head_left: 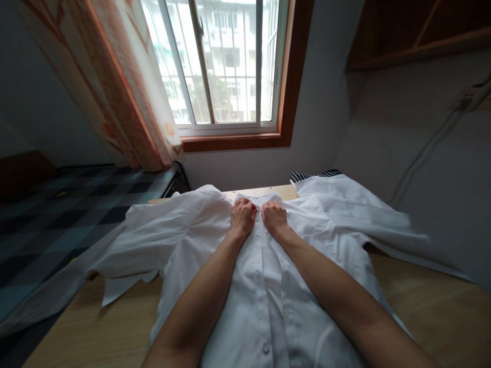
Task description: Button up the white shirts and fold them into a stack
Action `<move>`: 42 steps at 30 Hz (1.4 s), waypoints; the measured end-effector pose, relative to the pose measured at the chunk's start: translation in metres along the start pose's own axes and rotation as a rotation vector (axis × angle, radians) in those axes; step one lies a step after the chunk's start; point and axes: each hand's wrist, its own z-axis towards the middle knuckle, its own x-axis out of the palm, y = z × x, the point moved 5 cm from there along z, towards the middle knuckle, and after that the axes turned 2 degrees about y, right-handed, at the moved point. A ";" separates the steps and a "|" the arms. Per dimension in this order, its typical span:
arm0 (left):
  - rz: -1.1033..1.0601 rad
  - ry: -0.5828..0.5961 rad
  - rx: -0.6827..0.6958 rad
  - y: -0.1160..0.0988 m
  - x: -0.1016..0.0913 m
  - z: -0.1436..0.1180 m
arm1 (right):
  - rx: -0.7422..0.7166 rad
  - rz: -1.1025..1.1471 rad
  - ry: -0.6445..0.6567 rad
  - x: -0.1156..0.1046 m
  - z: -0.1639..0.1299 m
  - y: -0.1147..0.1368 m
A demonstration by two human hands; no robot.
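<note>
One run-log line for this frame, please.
left hand: gripping white shirt near collar | right hand: same, beside it | shirt: flat on wooden table, front up

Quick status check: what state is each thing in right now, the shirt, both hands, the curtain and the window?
white shirt: spread front up on the wooden table, placket buttoned lower down.
left hand: closed on the fabric by the collar.
right hand: closed on the fabric by the collar.
curtain: pulled aside to the left.
window: uncovered; open or shut, cannot tell.
</note>
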 end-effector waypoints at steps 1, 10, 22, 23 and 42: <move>-0.001 0.001 0.002 0.000 0.000 0.000 | 0.007 0.025 -0.010 0.001 0.001 -0.001; -0.011 -0.068 -0.027 0.001 -0.004 -0.001 | 0.180 0.549 -0.078 0.005 0.017 -0.020; -0.029 -0.105 0.029 -0.009 -0.011 -0.007 | 0.237 0.742 -0.120 0.020 0.012 -0.026; -0.028 -0.112 0.028 -0.010 -0.011 -0.007 | 0.232 0.764 -0.138 0.020 0.011 -0.025; -0.022 -0.196 0.015 -0.008 -0.012 -0.007 | 0.152 0.986 -0.153 0.021 0.010 -0.028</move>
